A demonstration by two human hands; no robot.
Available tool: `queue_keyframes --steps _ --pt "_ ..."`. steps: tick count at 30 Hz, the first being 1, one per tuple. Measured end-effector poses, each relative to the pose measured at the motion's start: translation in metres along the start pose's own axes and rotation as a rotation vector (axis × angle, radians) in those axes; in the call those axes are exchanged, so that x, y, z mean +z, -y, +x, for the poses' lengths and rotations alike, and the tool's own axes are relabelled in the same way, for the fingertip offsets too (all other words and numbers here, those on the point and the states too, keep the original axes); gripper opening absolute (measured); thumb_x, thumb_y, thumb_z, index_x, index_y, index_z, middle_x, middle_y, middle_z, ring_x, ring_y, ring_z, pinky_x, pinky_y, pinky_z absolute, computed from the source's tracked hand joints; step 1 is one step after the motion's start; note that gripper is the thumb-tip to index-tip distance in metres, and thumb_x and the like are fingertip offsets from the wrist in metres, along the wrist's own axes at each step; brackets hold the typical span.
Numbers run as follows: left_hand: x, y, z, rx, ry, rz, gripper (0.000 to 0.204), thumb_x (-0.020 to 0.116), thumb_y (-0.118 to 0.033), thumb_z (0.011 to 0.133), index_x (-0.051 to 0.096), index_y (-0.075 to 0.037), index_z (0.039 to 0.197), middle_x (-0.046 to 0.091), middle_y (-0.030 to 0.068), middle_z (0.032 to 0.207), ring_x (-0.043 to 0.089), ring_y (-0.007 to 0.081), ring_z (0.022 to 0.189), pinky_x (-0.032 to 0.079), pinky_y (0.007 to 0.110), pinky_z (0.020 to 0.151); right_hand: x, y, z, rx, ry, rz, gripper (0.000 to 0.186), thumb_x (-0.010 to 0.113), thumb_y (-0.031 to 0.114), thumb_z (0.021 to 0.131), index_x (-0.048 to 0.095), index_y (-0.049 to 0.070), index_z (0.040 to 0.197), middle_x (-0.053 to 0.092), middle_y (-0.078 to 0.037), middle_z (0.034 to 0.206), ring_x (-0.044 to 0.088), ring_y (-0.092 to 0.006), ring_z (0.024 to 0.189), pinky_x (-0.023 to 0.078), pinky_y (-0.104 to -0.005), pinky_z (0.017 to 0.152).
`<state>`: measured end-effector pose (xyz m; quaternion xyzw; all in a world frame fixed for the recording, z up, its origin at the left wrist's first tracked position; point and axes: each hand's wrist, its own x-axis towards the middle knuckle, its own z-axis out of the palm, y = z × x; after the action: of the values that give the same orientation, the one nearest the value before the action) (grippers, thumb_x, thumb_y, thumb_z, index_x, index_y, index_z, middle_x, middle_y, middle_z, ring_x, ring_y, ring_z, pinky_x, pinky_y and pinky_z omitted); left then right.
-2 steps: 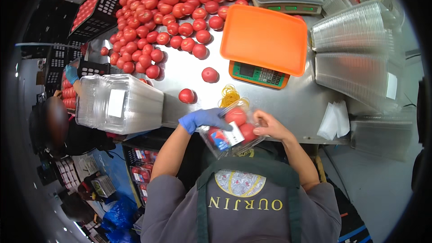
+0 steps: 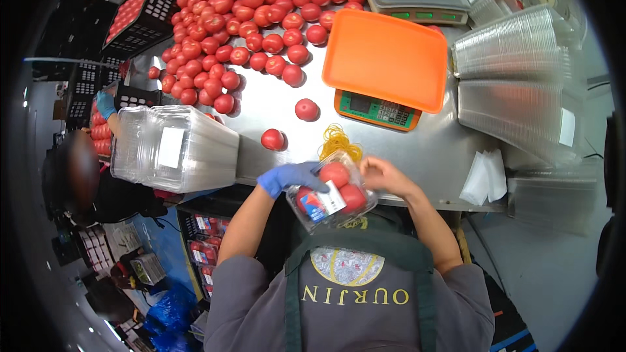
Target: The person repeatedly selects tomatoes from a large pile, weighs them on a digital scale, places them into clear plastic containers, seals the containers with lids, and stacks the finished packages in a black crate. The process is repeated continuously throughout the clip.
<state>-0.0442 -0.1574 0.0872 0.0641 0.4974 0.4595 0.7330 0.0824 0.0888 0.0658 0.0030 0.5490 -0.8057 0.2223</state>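
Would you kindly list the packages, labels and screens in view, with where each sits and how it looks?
Clear tomato box: held in both hands, red-blue-white label.
Left box stack: clear, white rectangular label.
Right box stacks: clear, white label.
Scale screen: dark rectangle under orange tray.

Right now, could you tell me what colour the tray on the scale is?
The tray on the scale is bright orange, shown in the head view.

Blue glove on left hand [image 2: 291, 176], bare right hand [image 2: 385, 176], grey short-sleeved shirt, dark green apron straps
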Motion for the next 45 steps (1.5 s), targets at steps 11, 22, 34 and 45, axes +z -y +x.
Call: queue_keyframes --steps 11,22,34,45 --pt "-0.004 0.118 -0.073 0.585 -0.223 -0.806 0.071 0.071 -0.021 0.076 0.040 -0.001 0.136 0.057 0.0149 0.125 0.059 0.0281 0.111 0.048 0.040 0.097 -0.002 -0.062 0.144 0.022 -0.672 -0.914 0.022 0.072 0.026 0.072 0.070 0.004 0.072 0.061 -0.013 0.082 0.061 -0.0279 0.078 0.048 -0.0379 0.071" --pt "-0.016 0.169 -0.075 0.854 -0.062 -1.024 0.036 0.067 -0.019 0.084 0.058 0.000 0.113 0.066 0.0130 0.104 0.063 0.0234 0.097 0.049 0.037 0.093 0.127 -0.101 0.115 -0.305 -0.246 -0.863 0.045 0.059 0.019 0.087 0.052 -0.003 0.126 0.061 -0.015 0.116 0.057 -0.0256 0.109 0.042 -0.0374 0.098" --pt "-0.017 0.295 -0.174 1.287 -0.042 -1.241 0.047 0.068 -0.021 0.083 0.055 0.004 0.120 0.065 0.0168 0.111 0.064 0.0246 0.101 0.050 0.039 0.094 0.255 -0.079 0.151 0.409 0.356 0.955 0.015 0.051 0.018 0.093 0.055 0.006 0.085 0.038 0.006 0.058 0.038 -0.0075 0.055 0.040 -0.0267 0.063" --pt "0.027 0.311 -0.265 0.860 -0.289 -0.809 0.052 0.066 -0.017 0.081 0.049 0.004 0.125 0.064 0.0169 0.109 0.065 0.0227 0.098 0.054 0.034 0.085 0.410 -0.008 0.228 0.233 0.933 -0.523 0.024 0.066 0.013 0.086 0.069 0.000 0.106 0.058 0.005 0.070 0.045 -0.0013 0.064 0.035 -0.0183 0.056"
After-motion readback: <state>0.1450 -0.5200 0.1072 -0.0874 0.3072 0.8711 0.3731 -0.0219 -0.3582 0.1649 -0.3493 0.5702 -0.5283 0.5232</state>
